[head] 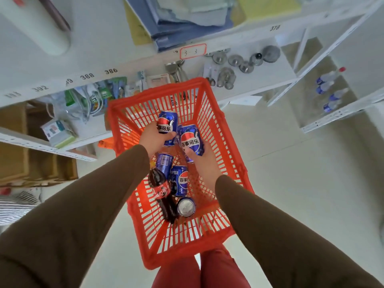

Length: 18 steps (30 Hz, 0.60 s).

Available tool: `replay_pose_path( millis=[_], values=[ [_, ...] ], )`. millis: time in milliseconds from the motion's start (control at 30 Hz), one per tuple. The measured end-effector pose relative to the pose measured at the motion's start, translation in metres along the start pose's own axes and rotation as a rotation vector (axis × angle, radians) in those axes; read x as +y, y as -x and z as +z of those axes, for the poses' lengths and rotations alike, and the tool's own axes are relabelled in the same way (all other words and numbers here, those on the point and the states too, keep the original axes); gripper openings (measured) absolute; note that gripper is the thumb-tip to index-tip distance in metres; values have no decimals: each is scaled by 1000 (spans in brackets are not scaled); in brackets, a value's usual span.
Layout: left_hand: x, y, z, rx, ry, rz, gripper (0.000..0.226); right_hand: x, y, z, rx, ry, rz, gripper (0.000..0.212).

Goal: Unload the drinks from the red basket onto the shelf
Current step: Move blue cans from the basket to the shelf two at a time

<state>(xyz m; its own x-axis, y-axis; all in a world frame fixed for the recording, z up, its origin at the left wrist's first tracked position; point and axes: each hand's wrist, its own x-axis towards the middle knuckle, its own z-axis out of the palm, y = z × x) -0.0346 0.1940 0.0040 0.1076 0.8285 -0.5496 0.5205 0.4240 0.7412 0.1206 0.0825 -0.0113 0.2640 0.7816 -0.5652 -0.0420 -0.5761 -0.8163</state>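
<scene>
Head view: both hands are in the red basket, left hand and right hand each wrapped round a rigid, slick, light Pepsi can mid-body.

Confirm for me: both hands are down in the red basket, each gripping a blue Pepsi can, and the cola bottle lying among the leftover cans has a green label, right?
Not quite. The head view shows the cola bottle has a red label, not green. The rest holds: the left hand and right hand are in the red basket, each gripping a blue Pepsi can.
</scene>
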Motion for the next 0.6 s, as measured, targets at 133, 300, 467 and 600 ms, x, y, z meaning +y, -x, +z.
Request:
replay_pose_path(
  millis=[133,300,467,600],
  values=[
    [38,38,-14,-9,39,123,40,-47,37,-17,22,-157,-24,43],
    [95,84,-4,-29,27,274,45,-97,88,-69,80,-312,-20,52],
    [154,129,46,-116,38,421,50,-118,135,-146,256,-355,-147,50],
    [202,171,116,-233,56,517,60,-114,183,-222,377,-422,-227,51]
  ],
)
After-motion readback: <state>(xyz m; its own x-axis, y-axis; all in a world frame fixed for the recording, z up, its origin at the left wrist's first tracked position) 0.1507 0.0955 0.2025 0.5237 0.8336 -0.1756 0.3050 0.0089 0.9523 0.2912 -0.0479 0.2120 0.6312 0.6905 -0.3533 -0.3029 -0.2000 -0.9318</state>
